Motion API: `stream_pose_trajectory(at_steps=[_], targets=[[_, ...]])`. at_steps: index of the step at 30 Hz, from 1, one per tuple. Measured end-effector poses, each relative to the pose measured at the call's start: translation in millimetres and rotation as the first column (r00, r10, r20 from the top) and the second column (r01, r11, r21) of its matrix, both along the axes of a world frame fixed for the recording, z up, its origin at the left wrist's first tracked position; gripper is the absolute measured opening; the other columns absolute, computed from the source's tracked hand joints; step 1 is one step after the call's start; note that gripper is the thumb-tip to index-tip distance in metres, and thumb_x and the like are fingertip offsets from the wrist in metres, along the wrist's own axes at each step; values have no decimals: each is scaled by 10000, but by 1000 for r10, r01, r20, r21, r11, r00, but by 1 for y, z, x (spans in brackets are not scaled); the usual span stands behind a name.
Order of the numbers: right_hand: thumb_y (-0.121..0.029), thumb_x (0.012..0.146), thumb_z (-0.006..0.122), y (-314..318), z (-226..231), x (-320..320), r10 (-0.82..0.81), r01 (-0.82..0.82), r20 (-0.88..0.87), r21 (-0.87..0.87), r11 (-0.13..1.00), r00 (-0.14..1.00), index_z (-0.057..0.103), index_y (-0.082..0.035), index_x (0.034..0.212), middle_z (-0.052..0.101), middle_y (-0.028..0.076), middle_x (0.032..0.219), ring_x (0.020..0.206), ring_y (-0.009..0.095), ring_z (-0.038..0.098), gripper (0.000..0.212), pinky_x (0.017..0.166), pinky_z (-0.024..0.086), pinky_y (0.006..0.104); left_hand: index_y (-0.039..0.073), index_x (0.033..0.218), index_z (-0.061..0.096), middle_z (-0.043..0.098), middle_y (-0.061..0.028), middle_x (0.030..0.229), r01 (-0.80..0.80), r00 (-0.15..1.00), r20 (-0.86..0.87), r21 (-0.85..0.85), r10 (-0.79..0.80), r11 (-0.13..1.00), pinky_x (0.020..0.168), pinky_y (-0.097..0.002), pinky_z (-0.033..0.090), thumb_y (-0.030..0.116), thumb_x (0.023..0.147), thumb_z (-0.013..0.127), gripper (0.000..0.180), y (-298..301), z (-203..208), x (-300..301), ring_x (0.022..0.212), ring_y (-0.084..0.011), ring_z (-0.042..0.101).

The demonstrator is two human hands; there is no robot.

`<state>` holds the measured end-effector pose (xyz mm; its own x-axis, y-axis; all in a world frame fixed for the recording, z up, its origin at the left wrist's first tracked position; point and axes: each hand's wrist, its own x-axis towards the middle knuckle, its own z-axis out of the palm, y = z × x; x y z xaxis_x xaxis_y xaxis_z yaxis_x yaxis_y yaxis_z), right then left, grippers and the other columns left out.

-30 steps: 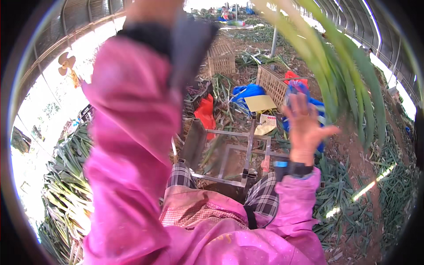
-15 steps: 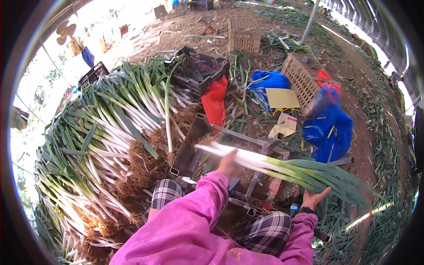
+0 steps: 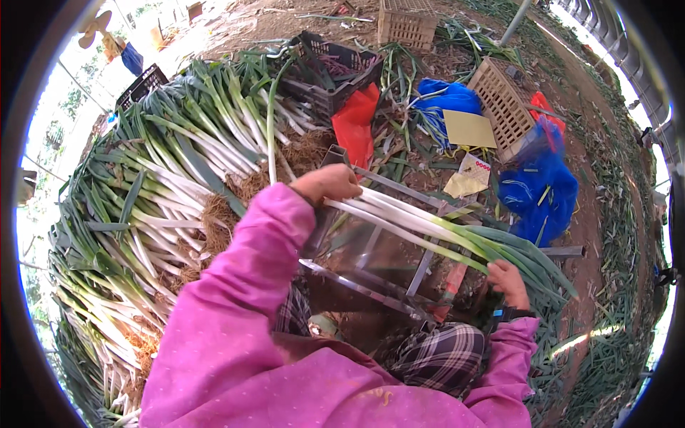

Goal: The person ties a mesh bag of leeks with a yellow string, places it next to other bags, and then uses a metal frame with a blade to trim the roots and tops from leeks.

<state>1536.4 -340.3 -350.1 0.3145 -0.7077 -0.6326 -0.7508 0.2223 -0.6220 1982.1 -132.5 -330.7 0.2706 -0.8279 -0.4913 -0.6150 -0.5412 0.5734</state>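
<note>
A bundle of leeks [image 3: 428, 226] lies slantwise across a metal frame [image 3: 421, 274] in front of me, white ends to the left and green leaves to the right. My left hand [image 3: 328, 184] is closed at the bundle's root end and hides the roots. At the green part, my right hand [image 3: 508, 285] has its fingers curled against the near side of the leaves. A large heap of leeks [image 3: 171, 185] with brown roots spreads along my left.
Behind the frame stand a black crate [image 3: 328, 71], a red bag [image 3: 357, 118] and a tan crate [image 3: 503, 103]. Blue netting [image 3: 539, 196] and a cardboard piece [image 3: 469, 129] lie to the right. Cut leaves [image 3: 606, 371] litter the ground at far right.
My left hand has moved up and left to the bundle's root end, covering the roots. My right hand has shifted from under the leaves to their near side, fingers now curled.
</note>
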Motion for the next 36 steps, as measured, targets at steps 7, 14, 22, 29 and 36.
stream_pose_trajectory(at_steps=[7,14,22,29,36], targets=[[-215,614,829,104,119,63,859,-845,-127,-297,444,496,475,-35,1287,578,166,1197,1121,283,547,781,931,439,366,41,1000,650,669,-146,927,-109,942,319,-7,105,994,760,-386,498,346,816,605,359,133,40,23,862,-272,647],[-197,672,679,170,39,77,817,-953,-528,-294,77,230,638,-137,978,621,87,912,828,293,625,314,704,495,427,61,990,675,663,-184,904,-456,885,85,-49,458,889,785,-399,498,321,808,603,326,238,-72,23,853,-321,643],[-155,784,606,174,97,98,871,-956,-395,-155,251,293,606,-101,1130,617,162,1074,980,332,596,351,824,476,399,74,1047,640,607,-119,1135,-740,369,448,-388,814,549,883,-379,455,156,852,560,226,336,-70,130,1030,-285,583],[-193,816,588,188,78,98,850,-965,-458,-101,241,260,625,-100,1048,634,148,990,913,345,604,253,777,483,425,113,1272,499,461,-61,1342,-243,432,890,268,-143,932,1063,-465,287,76,834,560,444,318,-77,201,1254,-222,404],[-184,830,562,190,91,109,862,-964,-435,-77,254,262,616,-113,1102,628,138,1048,930,350,601,286,800,481,420,112,958,597,596,-39,940,82,411,866,275,-284,958,1013,-399,347,109,848,573,112,358,-40,191,946,-194,544]])
